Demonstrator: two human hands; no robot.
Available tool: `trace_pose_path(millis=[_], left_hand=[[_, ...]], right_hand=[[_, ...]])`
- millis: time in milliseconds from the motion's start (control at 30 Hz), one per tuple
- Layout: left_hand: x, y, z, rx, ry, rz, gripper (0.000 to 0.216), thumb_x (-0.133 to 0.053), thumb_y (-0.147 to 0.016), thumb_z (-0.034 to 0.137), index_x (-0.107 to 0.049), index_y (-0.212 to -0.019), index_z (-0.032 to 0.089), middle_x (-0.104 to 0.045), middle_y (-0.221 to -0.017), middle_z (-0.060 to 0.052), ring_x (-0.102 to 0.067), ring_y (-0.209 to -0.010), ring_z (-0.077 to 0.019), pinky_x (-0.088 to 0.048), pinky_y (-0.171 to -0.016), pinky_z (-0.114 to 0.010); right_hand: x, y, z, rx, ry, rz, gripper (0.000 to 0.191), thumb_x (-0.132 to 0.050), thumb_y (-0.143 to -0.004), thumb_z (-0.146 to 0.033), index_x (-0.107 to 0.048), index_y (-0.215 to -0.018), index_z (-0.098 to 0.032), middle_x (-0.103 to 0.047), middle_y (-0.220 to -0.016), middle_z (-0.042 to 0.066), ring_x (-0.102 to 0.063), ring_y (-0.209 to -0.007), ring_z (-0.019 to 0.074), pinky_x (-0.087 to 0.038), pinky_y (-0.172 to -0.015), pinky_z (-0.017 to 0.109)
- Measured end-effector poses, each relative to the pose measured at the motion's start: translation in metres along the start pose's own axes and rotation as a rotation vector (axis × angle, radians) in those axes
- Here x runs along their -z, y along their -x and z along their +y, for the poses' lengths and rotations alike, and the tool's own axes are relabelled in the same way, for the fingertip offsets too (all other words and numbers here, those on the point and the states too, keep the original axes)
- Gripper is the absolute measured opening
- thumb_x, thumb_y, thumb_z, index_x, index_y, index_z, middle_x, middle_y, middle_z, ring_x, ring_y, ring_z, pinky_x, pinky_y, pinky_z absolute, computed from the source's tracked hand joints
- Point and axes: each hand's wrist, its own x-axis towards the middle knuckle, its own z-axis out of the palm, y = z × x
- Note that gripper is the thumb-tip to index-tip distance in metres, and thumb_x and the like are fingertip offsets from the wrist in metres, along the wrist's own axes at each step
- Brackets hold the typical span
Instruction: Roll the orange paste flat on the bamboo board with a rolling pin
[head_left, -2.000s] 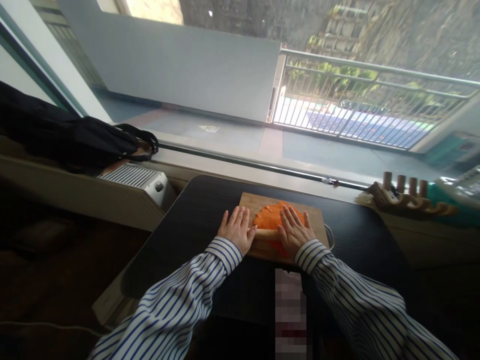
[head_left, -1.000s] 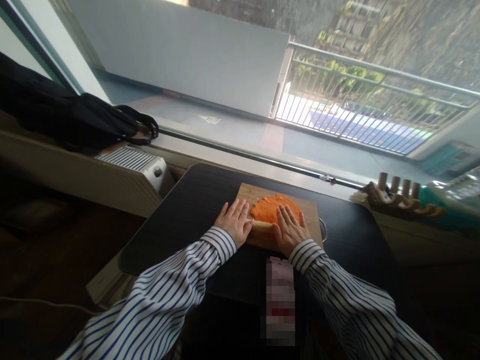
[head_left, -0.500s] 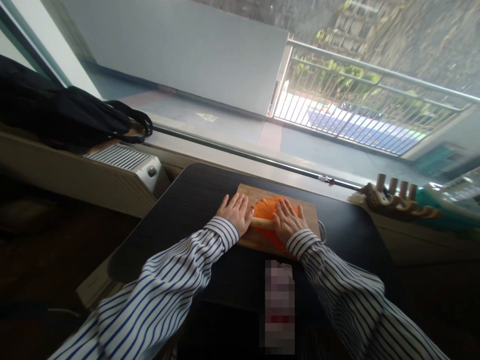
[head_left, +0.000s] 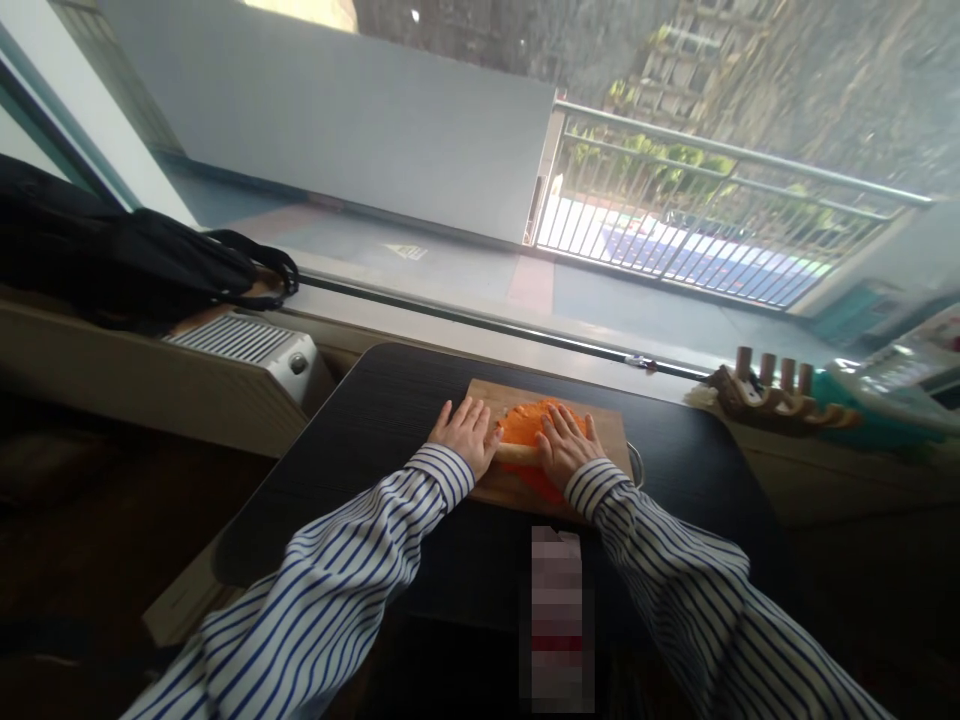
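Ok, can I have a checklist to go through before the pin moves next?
1. Left hand over one end of the pin: ok.
2. Right hand over the other end: ok.
3. Board lying on the table: ok.
4. Orange sheet on the board: ok, where it shows.
5. Sheet equally thick all over: cannot tell.
6. Right cuff off the sheet: cannot tell, very close.

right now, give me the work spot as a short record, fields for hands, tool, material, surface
left hand: palm down on the left part of the rolling pin
right hand: palm down on its right part
tool: wooden rolling pin, lying across the orange dough-like sheet
material: orange sheet, showing beyond and nearer than the pin
surface: wooden board on a dark table
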Motion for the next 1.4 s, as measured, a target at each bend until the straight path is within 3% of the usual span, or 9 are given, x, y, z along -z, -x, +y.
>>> trace_pose_path(millis=[300,567,733,900,1000,1133,1267,1400], left_hand=[[-0.011,0.048,-0.012,-0.232,-0.086,0.164,0.053,-0.032,-0.088,0.044,-0.050,-0.123,0.009,-0.046,-0.132,-0.016,-0.041,-0.122,-0.0274,-0.032,-0.100,-0.045],[0.000,0.047,-0.019,-0.274,-0.031,0.055,0.028,-0.048,-0.085,0.033,-0.061,-0.105,0.020,-0.060,-0.118,-0.006,-0.055,-0.108,-0.0215,-0.040,-0.093,-0.040],[0.010,0.036,-0.005,-0.269,-0.017,0.053,0.030,-0.054,-0.082,0.032,-0.060,-0.108,0.019,-0.060,-0.119,-0.006,-0.053,-0.110,-0.0222,-0.038,-0.097,-0.042],[0.001,0.029,0.007,-0.292,-0.037,0.033,0.037,-0.049,-0.084,0.035,-0.057,-0.115,0.017,-0.057,-0.122,-0.007,-0.051,-0.114,-0.0236,-0.040,-0.096,-0.041],[-0.007,0.032,0.007,-0.287,-0.045,0.090,0.044,-0.038,-0.088,0.038,-0.052,-0.122,0.014,-0.053,-0.126,-0.010,-0.048,-0.117,-0.0244,-0.038,-0.097,-0.042],[-0.012,0.033,0.007,-0.258,-0.047,0.128,0.051,-0.025,-0.091,0.040,-0.045,-0.128,0.012,-0.047,-0.132,-0.010,-0.041,-0.123,-0.0264,-0.034,-0.099,-0.046],[-0.010,0.018,0.006,-0.225,-0.046,0.092,0.053,-0.023,-0.090,0.043,-0.045,-0.128,0.013,-0.045,-0.133,-0.009,-0.037,-0.125,-0.0278,-0.030,-0.102,-0.049],[-0.007,-0.003,0.005,-0.190,-0.041,0.019,0.054,-0.023,-0.090,0.044,-0.047,-0.127,0.012,-0.047,-0.132,-0.010,-0.036,-0.126,-0.0282,-0.028,-0.103,-0.049]], right_hand=[[-0.022,0.048,0.000,0.224,-0.034,0.210,0.054,-0.026,-0.091,-0.038,-0.030,-0.137,-0.009,-0.026,-0.144,0.010,-0.016,-0.134,0.0238,-0.010,-0.107,0.053],[-0.032,0.055,0.023,0.365,-0.043,0.304,0.036,-0.038,-0.090,-0.034,-0.050,-0.122,-0.021,-0.043,-0.135,0.010,-0.030,-0.129,0.0257,-0.016,-0.104,0.057],[-0.023,0.052,0.041,0.372,-0.024,0.360,0.028,-0.043,-0.089,-0.029,-0.054,-0.114,-0.023,-0.049,-0.131,0.009,-0.035,-0.126,0.0241,-0.016,-0.103,0.058],[-0.017,0.050,0.050,0.334,-0.020,0.275,0.028,-0.045,-0.088,-0.033,-0.057,-0.111,-0.024,-0.048,-0.131,0.009,-0.035,-0.126,0.0266,-0.016,-0.101,0.061],[-0.018,0.049,0.046,0.286,-0.054,0.205,0.035,-0.035,-0.091,-0.038,-0.055,-0.116,-0.023,-0.043,-0.135,0.009,-0.032,-0.128,0.0260,-0.016,-0.101,0.062],[-0.020,0.045,0.035,0.166,-0.029,0.226,0.044,-0.024,-0.093,-0.037,-0.048,-0.125,-0.019,-0.040,-0.137,0.010,-0.027,-0.130,0.0244,-0.006,-0.104,0.060],[-0.016,0.028,0.034,0.120,0.003,0.187,0.047,-0.020,-0.093,-0.037,-0.043,-0.129,-0.017,-0.036,-0.140,0.010,-0.022,-0.132,0.0234,0.000,-0.104,0.060],[-0.009,0.008,0.038,0.084,-0.006,0.085,0.049,-0.015,-0.093,-0.039,-0.041,-0.130,-0.021,-0.031,-0.142,0.008,-0.019,-0.133,0.0240,-0.004,-0.102,0.063]])
